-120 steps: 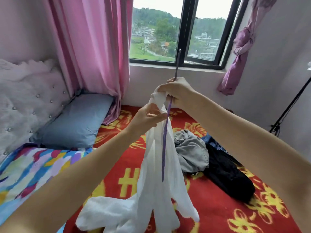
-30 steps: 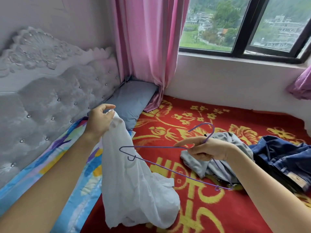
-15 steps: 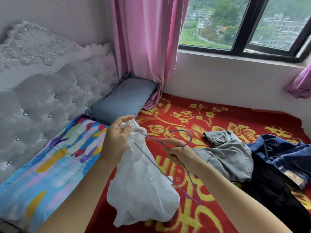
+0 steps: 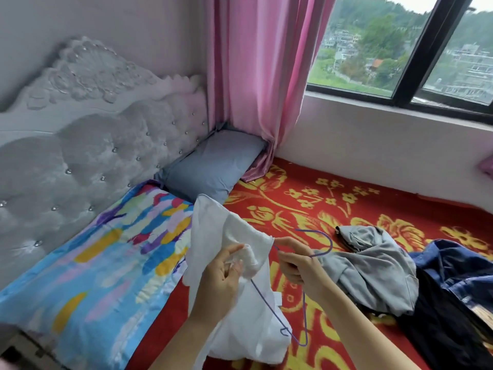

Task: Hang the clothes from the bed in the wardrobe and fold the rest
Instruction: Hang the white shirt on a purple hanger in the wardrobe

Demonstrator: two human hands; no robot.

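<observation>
Left hand [image 4: 222,276] pinches the limp, light white garment [image 4: 240,327] at its bunched edge; right hand [image 4: 296,268], three o'clock, grips the springy hanger [image 4: 331,245].

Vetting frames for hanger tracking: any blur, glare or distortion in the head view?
Head view: soft daylight, no hard shadows or glare; sky blown out; wide-angle bend tilts the window ledge; headboard looks soft; purple hanger thin but clear against the white garment.
</observation>
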